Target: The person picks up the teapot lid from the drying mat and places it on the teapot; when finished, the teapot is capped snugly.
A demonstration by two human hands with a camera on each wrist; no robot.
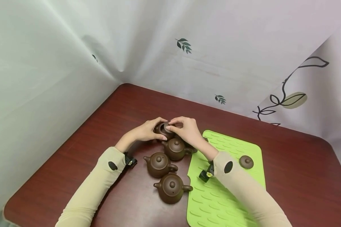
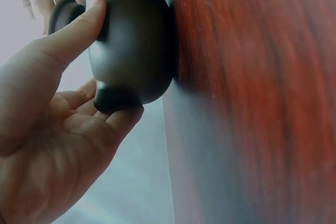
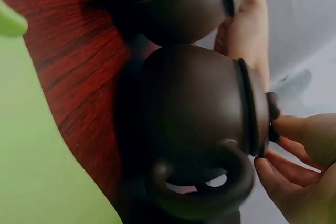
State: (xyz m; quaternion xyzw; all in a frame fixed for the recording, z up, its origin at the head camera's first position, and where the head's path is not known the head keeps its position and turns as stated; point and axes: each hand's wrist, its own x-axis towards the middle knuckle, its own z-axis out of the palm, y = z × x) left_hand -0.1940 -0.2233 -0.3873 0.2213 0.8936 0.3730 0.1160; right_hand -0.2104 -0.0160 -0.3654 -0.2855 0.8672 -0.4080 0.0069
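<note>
Four brown clay teapots stand in a column on the dark red table [image 1: 287,164]. My left hand [image 1: 160,128] grips the farthest teapot [image 1: 160,129] around its body. In the left wrist view my thumb [image 2: 79,30] presses its upper side while my fingers cup the teapot [image 2: 136,51] lower down. At the top of that pot my right hand [image 1: 171,125] pinches a lid by its knob [image 3: 272,121]. Just under my right wrist sits the second teapot [image 1: 174,148], lidded, with its handle [image 3: 210,182] toward the right wrist camera.
Two more lidded teapots [image 1: 159,164] [image 1: 171,188] stand nearer me. A green ribbed mat [image 1: 216,201] lies to the right, with one loose brown lid [image 1: 246,161] on it. White leaf-print sheets wall the table at the back and left.
</note>
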